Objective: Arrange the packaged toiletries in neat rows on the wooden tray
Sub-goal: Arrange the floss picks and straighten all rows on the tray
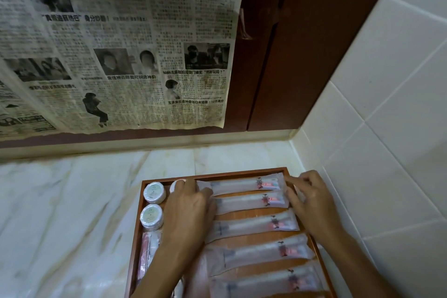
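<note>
- While both hands work at the wooden tray's point(135, 232) far end, the left hand point(187, 210) lies flat, fingers straight, on the sachets' left ends.
- Between the hands lie the top toothbrush sachets point(244, 185), stacked in rows.
- At their right ends, the right hand point(312, 203) pinches a sachet edge with curled fingers.

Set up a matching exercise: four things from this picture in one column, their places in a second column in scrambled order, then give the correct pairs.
Things
1. round tins
2. top long packet
3. newspaper
4. wooden tray

Places
A. hung on the wall behind the counter
B. on the marble counter, in the tiled corner
C. along the tray's left side
D. against the tray's far edge, between the left hand and right hand

Pairs: 1-C, 2-D, 3-A, 4-B
</note>
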`<state>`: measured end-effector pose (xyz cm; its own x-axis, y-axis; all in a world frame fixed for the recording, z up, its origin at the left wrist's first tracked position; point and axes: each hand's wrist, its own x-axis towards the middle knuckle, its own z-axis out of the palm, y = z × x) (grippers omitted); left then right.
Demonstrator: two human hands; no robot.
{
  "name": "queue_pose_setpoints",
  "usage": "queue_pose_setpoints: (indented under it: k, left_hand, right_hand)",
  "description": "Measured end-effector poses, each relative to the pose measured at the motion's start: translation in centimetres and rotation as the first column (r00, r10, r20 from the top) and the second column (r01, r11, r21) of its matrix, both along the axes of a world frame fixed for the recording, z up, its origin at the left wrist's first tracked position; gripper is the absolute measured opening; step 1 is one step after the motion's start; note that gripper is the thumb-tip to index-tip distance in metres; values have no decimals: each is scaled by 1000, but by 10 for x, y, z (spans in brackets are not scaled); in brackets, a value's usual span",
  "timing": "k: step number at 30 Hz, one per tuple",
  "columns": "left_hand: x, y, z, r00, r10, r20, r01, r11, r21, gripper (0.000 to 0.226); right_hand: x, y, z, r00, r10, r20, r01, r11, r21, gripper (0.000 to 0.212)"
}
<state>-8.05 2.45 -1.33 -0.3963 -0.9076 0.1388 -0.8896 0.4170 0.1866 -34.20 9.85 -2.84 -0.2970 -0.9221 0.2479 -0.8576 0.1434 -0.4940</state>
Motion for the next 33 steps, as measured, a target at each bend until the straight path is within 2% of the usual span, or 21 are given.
queue_pose_setpoints:
  k: [3, 6, 11, 16, 18, 20, 23, 33]
  left_hand:
    - [2, 1, 5, 1000, 14, -14, -14, 999, 53, 7]
    - [1, 1, 8, 999, 29, 42, -32, 997, 75, 20]
    - [-3, -1, 7, 991, 6, 131, -25, 990, 139, 25]
    - [-5, -1, 4, 990, 12, 137, -35, 985, 167, 24]
    - [-6, -1, 3, 990, 15, 137, -38, 986, 163, 24]
    - [-6, 0, 4, 990, 16, 141, -39, 986, 161, 25]
    - [-6, 0, 6, 990, 15, 140, -36, 988, 151, 25]
    - [-7, -2, 2, 996, -9, 92, -3, 991, 132, 24]
  right_hand:
    - [-4, 0, 4, 1000, 28, -1, -28, 998, 55, 19]
    - [-6, -2, 7, 995, 97, 22, -99, 976, 192, 16]
    - [-5, -6, 8, 987, 155, 31, -156, 916, 369, 28]
    - [-1, -9, 9, 989, 147, -16, -131, 917, 376, 27]
    - [2, -8, 8, 988, 157, -2, -148, 935, 323, 24]
    - [9, -7, 8, 979, 203, 7, -196, 937, 290, 21]
    - [18, -10, 6, 955, 290, -67, -257, 916, 309, 19]
    - [19, -18, 5, 924, 360, -124, -309, 900, 308, 14]
